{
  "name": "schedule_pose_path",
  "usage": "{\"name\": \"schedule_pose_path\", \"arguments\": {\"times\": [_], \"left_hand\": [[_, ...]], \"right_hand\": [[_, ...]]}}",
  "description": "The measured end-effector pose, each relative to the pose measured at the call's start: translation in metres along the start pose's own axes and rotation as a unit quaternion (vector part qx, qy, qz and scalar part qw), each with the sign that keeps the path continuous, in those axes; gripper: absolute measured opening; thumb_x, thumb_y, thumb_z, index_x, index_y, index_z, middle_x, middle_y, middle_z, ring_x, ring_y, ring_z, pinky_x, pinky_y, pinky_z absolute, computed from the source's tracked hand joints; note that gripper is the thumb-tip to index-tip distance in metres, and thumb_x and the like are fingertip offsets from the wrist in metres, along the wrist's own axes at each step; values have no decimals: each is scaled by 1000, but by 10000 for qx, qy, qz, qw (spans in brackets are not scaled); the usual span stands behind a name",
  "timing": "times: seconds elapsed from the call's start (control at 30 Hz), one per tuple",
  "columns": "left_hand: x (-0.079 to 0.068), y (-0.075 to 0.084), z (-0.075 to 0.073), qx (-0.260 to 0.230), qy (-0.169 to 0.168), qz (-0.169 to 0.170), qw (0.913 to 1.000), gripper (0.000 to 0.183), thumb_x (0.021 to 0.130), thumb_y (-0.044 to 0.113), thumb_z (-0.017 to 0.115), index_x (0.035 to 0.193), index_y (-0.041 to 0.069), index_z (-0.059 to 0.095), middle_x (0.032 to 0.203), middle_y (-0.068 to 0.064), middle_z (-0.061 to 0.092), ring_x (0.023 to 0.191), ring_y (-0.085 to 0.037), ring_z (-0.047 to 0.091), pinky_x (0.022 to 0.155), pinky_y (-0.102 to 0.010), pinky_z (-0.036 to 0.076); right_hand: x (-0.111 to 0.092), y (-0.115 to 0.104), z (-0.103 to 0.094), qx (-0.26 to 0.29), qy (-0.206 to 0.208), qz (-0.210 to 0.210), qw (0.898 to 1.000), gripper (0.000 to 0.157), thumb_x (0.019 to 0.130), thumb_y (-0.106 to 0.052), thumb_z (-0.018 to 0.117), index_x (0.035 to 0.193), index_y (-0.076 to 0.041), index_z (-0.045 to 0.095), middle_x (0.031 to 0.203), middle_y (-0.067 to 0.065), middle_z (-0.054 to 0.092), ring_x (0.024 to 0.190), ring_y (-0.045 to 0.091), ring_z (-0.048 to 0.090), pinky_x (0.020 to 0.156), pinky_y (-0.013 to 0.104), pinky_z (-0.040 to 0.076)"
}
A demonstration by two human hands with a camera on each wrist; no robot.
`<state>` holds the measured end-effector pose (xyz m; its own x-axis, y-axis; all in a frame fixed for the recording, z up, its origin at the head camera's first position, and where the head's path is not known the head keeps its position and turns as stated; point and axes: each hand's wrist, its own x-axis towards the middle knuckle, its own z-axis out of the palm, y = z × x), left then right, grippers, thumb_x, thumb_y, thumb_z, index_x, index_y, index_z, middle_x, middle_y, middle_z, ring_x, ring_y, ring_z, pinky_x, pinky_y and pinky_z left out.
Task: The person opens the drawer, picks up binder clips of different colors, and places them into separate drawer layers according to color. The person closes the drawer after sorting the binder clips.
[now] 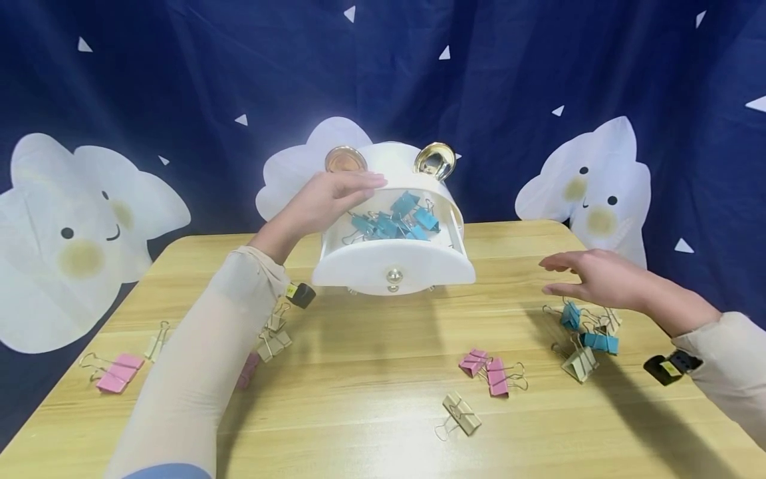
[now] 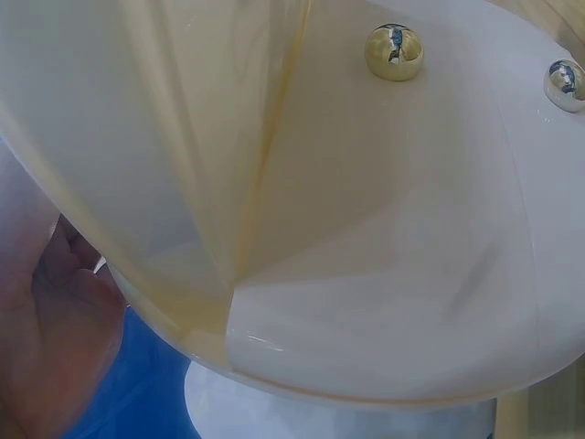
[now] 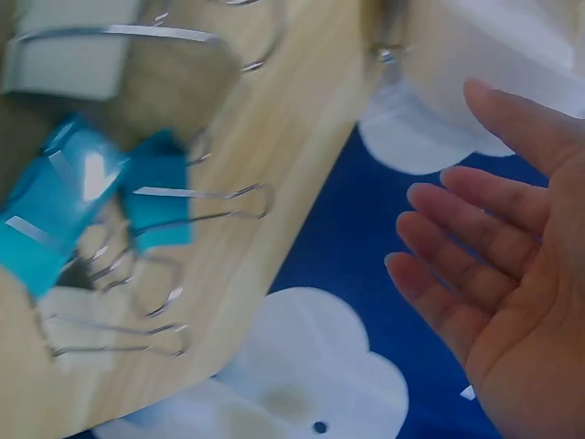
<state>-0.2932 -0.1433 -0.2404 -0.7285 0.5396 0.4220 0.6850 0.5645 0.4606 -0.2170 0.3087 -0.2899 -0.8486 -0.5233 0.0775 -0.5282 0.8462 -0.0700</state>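
Note:
A white drawer box (image 1: 389, 159) with two round gold ears stands at the back middle of the table. Its front drawer (image 1: 359, 266) with a gold knob is pulled out, and several blue binder clips (image 1: 389, 226) lie inside. My left hand (image 1: 335, 196) rests on the box's top front edge, fingers extended. At the right, my right hand (image 1: 610, 279) hovers with spread fingers and an empty palm. Nearest below it sit two blue binder clips (image 1: 600, 342) among cream binder clips (image 1: 580, 364). In the right wrist view the same blue clips (image 3: 160, 192) lie left of the fingers.
Two pink binder clips (image 1: 498, 377) and a cream binder clip (image 1: 462, 414) lie front right of the middle. On the left are a pink binder clip (image 1: 121, 372) and cream clips (image 1: 275, 344), partly behind my left sleeve. A dark blue curtain (image 1: 491, 73) hangs behind the table.

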Motion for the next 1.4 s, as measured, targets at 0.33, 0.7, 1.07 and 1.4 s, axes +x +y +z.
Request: {"name": "schedule_pose_path", "arguments": {"times": [0.33,0.7,1.07,1.4], "left_hand": [[1,-1,0,32,24,34,10000,35,100,32,57,134,24,62,138,10,55,132,-6,44,113,-29,28],[-1,-2,0,69,13,37,10000,35,101,32,55,135,23,61,139,10,54,132,-6,44,113,-28,28],[1,-1,1,13,6,-46,10000,35,101,32,56,135,24,61,138,10,55,131,-5,44,113,-28,29],[0,0,0,-16,-16,-96,10000,35,101,32,56,134,24,61,139,10,54,132,-5,44,113,-28,28]], "right_hand": [[-13,31,23,123,-570,508,9970,67,87,-46,72,122,9,60,108,23,68,98,41,65,83,55,51],[-14,49,43,286,-1502,829,9848,85,83,-54,70,127,16,51,112,29,64,90,37,66,77,52,52],[-7,43,53,-106,-1666,489,9848,65,83,-45,74,118,8,60,97,8,67,83,28,65,69,46,53],[13,8,16,-6,-285,-111,9995,39,84,-35,78,105,-3,68,96,2,70,84,22,67,75,46,54]]}}
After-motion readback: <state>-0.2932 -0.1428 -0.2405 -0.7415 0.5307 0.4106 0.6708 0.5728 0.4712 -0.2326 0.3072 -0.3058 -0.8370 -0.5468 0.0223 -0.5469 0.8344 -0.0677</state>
